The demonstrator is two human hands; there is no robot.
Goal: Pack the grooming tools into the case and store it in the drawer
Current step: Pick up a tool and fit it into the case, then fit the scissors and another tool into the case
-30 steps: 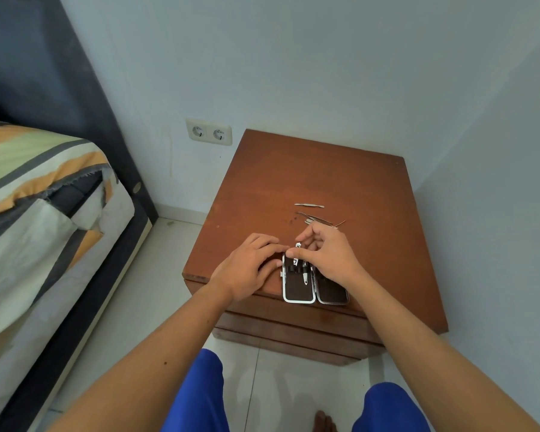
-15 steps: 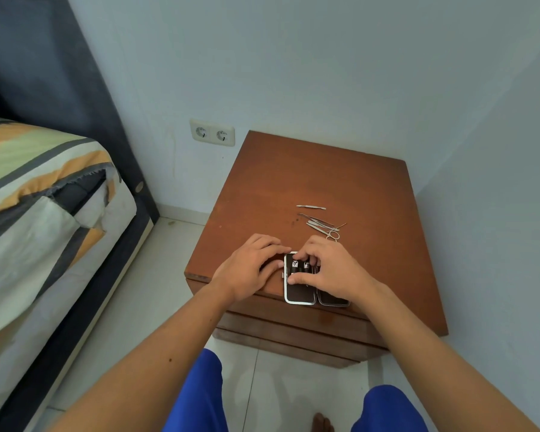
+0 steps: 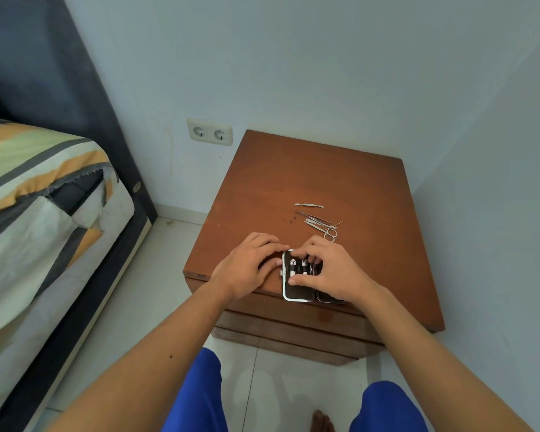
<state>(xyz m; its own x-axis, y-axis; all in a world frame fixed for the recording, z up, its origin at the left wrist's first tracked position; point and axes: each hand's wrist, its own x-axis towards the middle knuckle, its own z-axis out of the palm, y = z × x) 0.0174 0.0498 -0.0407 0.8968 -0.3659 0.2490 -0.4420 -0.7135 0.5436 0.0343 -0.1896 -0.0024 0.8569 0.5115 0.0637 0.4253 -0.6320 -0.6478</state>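
A small dark case with a silver rim lies open at the front edge of the brown wooden nightstand. Two tools sit under its elastic band. My left hand rests against the case's left side, fingers on its edge. My right hand covers the right half, thumb and fingertips pressing on the tools in the band. Behind the hands lie a small pile of metal tools with scissors and a single thin file.
Closed drawer fronts sit below the nightstand top. A bed with a striped cover stands at left, a double wall socket behind, a wall close on the right. My knees in blue shorts are below.
My right hand has come down from holding a tool above the case and now presses on the tools in the band. The left hand has stayed at the case's side.
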